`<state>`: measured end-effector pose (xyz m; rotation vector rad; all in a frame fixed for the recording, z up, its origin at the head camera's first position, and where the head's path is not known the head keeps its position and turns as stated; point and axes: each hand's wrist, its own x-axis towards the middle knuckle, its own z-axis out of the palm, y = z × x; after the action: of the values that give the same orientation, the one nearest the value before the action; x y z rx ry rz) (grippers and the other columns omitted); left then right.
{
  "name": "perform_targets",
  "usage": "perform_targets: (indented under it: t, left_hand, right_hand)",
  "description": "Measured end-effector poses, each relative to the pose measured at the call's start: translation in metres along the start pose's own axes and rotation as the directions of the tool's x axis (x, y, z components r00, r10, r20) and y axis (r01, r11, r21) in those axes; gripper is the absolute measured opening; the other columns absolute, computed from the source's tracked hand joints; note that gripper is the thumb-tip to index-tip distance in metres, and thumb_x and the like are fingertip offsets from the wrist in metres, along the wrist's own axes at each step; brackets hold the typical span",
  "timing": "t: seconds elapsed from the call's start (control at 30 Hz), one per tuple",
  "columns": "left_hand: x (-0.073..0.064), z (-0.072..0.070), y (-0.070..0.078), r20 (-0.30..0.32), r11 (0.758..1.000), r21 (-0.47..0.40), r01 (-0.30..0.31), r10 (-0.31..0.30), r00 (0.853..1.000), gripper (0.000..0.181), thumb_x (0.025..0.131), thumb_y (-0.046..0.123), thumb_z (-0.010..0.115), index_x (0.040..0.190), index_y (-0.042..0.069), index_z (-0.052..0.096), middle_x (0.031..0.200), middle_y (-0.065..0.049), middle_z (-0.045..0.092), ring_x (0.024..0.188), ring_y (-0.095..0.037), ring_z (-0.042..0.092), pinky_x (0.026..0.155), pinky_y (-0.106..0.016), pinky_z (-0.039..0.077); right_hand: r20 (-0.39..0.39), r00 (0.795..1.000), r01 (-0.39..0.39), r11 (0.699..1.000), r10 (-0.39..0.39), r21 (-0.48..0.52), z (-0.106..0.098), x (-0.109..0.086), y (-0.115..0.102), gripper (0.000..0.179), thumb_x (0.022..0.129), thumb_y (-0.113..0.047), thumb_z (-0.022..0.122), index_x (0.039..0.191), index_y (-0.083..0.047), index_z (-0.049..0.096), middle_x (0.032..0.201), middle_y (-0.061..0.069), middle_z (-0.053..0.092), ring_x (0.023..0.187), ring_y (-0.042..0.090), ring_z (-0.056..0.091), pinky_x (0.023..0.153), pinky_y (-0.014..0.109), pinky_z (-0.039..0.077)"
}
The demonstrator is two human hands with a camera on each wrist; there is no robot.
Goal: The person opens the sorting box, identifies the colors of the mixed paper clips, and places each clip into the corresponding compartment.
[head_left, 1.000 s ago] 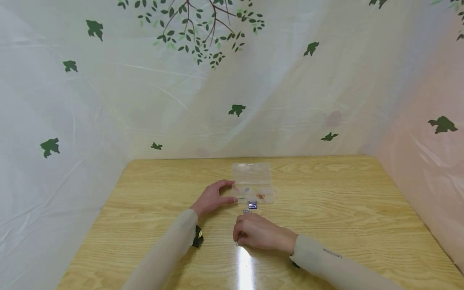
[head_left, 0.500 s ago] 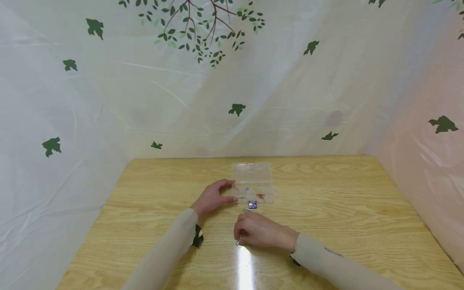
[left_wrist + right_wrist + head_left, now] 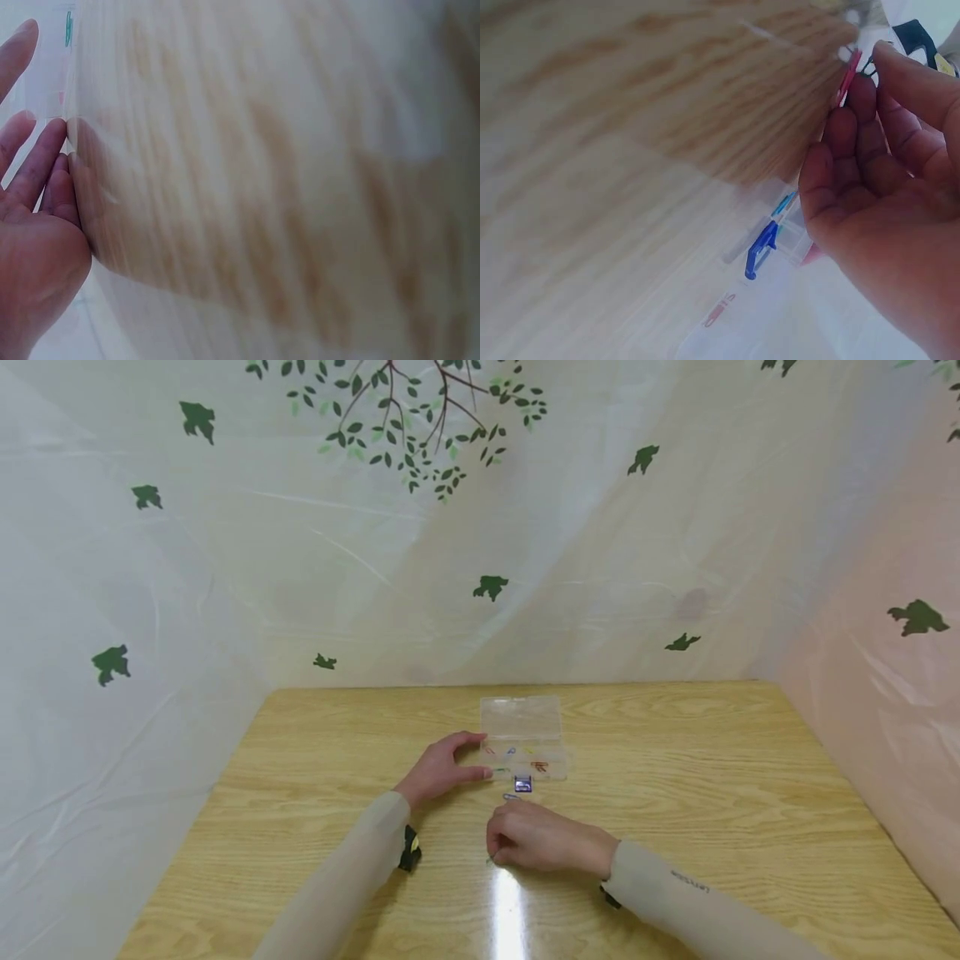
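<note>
My right hand (image 3: 536, 837) pinches a small thin wire paper clip (image 3: 868, 68) between thumb and index finger, low over the wooden table. A red paper clip (image 3: 847, 79) shows right beside those fingertips. My left hand (image 3: 438, 768) rests at the left end of a clear plastic box (image 3: 557, 752), thumb at its front corner and fingers toward the back, spread wide. The box's lid (image 3: 520, 718) is raised. Inside its compartments lie orange-red clips (image 3: 539, 767), a blue clip (image 3: 512, 751) and a green clip (image 3: 69, 28).
A dark blue clip with a silvery face (image 3: 522, 784) stands at the box's front edge. A blue paper clip (image 3: 512, 797) lies between it and my right hand. White sheeting (image 3: 420, 568) with leaf prints surrounds the table (image 3: 675, 777).
My right hand has shifted very slightly right, and its fingers have turned, so the clip's loop shows less than half a second ago. The left hand and box stay put.
</note>
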<state>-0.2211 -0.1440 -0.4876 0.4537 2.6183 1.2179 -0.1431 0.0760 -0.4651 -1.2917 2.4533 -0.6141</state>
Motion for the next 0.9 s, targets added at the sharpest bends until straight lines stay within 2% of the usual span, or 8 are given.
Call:
perform_targets:
  t: [0.13,0.27,0.37,0.53,0.7,0.9]
  left_hand:
    - [-0.001,0.000,0.001,-0.008,1.000,-0.007,-0.010,0.010,1.000,0.065,0.089,0.038,0.084,0.145,0.015,0.060,0.153,-0.010,0.053,0.146,-0.033,0.042,0.122,-0.050,0.031]
    - [-0.001,0.000,0.002,-0.008,1.000,-0.004,-0.003,0.003,1.000,0.066,0.088,0.038,0.084,0.145,0.015,0.060,0.153,-0.010,0.053,0.146,-0.033,0.042,0.122,-0.050,0.030]
    - [-0.002,0.000,0.003,-0.008,1.000,0.000,0.000,0.000,1.000,0.065,0.088,0.038,0.084,0.145,0.015,0.060,0.153,-0.010,0.053,0.146,-0.033,0.041,0.122,-0.051,0.030]
    - [-0.001,0.000,0.002,-0.006,1.000,0.003,0.000,0.000,1.000,0.065,0.088,0.038,0.084,0.145,0.016,0.060,0.154,-0.010,0.052,0.147,-0.033,0.041,0.122,-0.050,0.029]
    - [0.000,0.000,0.001,-0.009,1.000,0.002,-0.001,0.001,1.000,0.065,0.088,0.038,0.084,0.145,0.016,0.060,0.154,-0.009,0.053,0.146,-0.033,0.041,0.122,-0.050,0.029]
    - [0.001,-0.001,0.000,-0.006,1.000,0.010,-0.012,0.012,1.000,0.064,0.089,0.038,0.083,0.144,0.016,0.060,0.153,-0.009,0.053,0.146,-0.033,0.042,0.121,-0.051,0.031]
  right_hand:
    - [-0.006,1.000,-0.008,0.999,0.008,0.052,-0.001,-0.001,0.002,0.011,0.095,-0.017,0.076,0.090,-0.024,0.069,0.086,-0.022,0.060,0.087,-0.003,0.054,0.119,0.043,0.037]
    - [-0.024,1.000,-0.010,0.993,0.013,0.117,-0.004,-0.002,0.002,0.008,0.096,-0.015,0.074,0.092,-0.021,0.070,0.087,-0.019,0.063,0.086,-0.003,0.056,0.101,0.030,0.050]
    - [-0.049,0.999,-0.016,0.989,0.023,0.146,-0.006,-0.003,0.001,0.004,0.096,-0.015,0.074,0.097,-0.018,0.072,0.091,-0.017,0.065,0.087,-0.002,0.058,0.085,0.023,0.052]
    - [-0.097,0.994,-0.023,0.984,0.041,0.178,-0.008,-0.005,0.003,0.007,0.097,-0.015,0.074,0.104,-0.015,0.076,0.099,-0.013,0.070,0.094,-0.001,0.062,0.088,0.024,0.054]
    - [-0.140,0.989,-0.020,0.978,0.050,0.206,-0.010,-0.007,0.004,0.007,0.096,-0.014,0.075,0.103,-0.014,0.077,0.099,-0.012,0.072,0.093,0.000,0.063,0.088,0.025,0.054]
    - [-0.197,0.979,-0.008,0.982,0.046,0.187,-0.013,-0.009,0.006,0.007,0.096,-0.013,0.075,0.102,-0.015,0.078,0.100,-0.011,0.073,0.095,0.002,0.064,0.087,0.026,0.055]
